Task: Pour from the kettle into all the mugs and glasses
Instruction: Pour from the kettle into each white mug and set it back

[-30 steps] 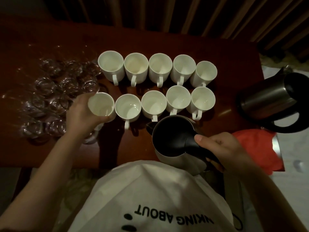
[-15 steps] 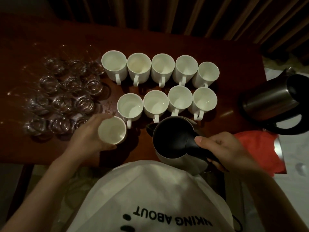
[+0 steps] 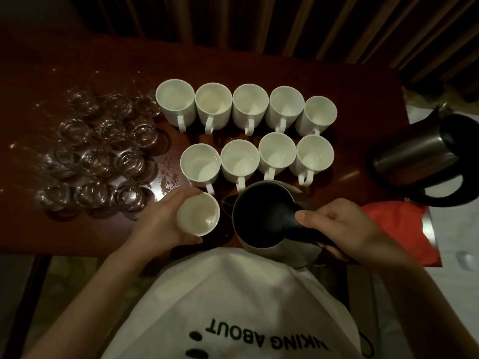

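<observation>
Near the table (image 3: 77, 237) edge, left hand (image 3: 160, 224) holds mug (image 3: 199, 213) beside kettle (image 3: 264, 218).

Dark reddish-brown wooden table (image 3: 259, 60) takes up most of the view. Behind its far edge there's a wall of dark vertical wooden slats (image 3: 285, 24). A crumpled red cloth (image 3: 396, 229) sits at the table's near right corner, and a pale tiled floor (image 3: 453, 268) shows off the table's right side.
</observation>
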### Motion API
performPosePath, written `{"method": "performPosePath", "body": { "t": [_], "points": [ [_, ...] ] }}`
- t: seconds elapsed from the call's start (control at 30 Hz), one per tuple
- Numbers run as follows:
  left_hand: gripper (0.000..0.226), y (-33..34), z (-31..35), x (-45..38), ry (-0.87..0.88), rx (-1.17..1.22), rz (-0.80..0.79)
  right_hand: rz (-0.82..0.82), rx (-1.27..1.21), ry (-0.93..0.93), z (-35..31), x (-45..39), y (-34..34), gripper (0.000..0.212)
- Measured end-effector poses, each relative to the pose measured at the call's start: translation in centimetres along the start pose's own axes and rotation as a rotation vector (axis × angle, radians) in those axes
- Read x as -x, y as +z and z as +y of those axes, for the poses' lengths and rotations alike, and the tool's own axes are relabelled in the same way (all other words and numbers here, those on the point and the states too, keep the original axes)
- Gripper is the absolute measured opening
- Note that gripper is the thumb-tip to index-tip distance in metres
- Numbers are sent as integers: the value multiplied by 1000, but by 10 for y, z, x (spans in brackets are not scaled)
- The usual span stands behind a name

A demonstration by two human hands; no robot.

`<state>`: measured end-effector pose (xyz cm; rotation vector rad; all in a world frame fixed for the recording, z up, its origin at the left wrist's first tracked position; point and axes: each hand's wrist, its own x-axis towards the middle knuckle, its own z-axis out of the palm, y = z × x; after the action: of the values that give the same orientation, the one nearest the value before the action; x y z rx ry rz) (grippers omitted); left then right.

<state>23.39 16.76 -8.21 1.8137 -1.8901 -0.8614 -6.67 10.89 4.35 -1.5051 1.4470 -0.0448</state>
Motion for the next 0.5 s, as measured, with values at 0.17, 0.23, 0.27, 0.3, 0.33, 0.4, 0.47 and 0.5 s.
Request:
{"method": "performPosePath", "body": {
  "t": [0.17,0.23,0.27,0.3,0.33,0.4,0.47,0.5],
  "points": [
    [99,13,9,-1,25,59,-9,-37,33,-7,-4,-3,-2,62],
    [98,19,14,-1,23,124,-10,-53,41,5,-4,-3,-3,62],
    [97,22,15,-1,30,152,-9,-57,45,9,-4,-3,-3,61],
    [96,25,16,-2,41,170,-3,-56,50,13,-4,-3,-4,61],
    [95,27,16,-2,47,183,5,-50,55,17,-4,-3,-5,61],
    [94,29,14,-2,43,197,19,-27,76,25,-4,-2,-6,60],
    [92,31,14,-2,37,207,13,-8,117,31,-4,-1,-7,59],
    [90,33,14,-2,30,217,10,-3,137,35,-3,0,-8,60]
  ]
}}
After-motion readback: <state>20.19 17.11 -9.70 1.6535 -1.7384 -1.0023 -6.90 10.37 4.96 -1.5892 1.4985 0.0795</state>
